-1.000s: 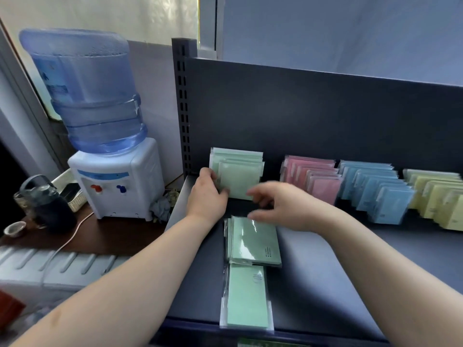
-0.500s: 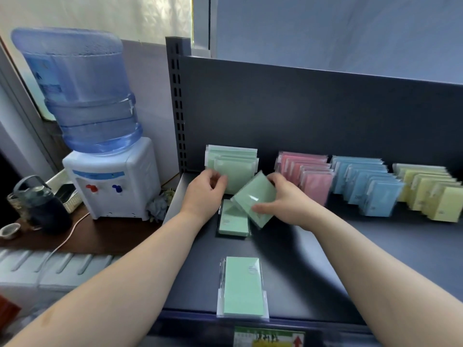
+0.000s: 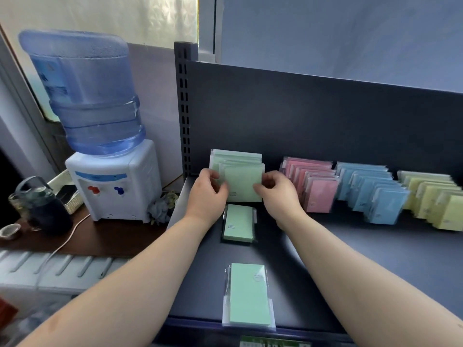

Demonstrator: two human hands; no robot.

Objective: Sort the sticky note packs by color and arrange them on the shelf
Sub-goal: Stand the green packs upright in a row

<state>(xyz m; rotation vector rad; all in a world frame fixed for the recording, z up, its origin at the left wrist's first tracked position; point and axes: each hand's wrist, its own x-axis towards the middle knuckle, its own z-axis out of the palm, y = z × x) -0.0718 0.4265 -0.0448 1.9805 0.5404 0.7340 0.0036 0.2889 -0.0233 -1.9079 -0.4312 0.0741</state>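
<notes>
Green pack point(image 3: 241, 186), seemingly pinched, left hand point(image 3: 208, 196), right hand point(image 3: 278, 196)

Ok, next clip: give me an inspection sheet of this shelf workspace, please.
Surface: dark blue-grey metal shelf with upright back panel.
Job's things: upright row of green sticky note packs at back left; pink row, blue row and yellow row to its right; one flat green pack mid-shelf, a second flat green pack at the front edge.
Clutter: crumpled grey cloth beside the shelf; dark kettle, small cup and white basket on the brown side table.
Hands: left hand and right hand pinch the front green pack by its sides.
Cables: white cable across that table.
Surroundings: white water dispenser with blue bottle, left of the shelf.
</notes>
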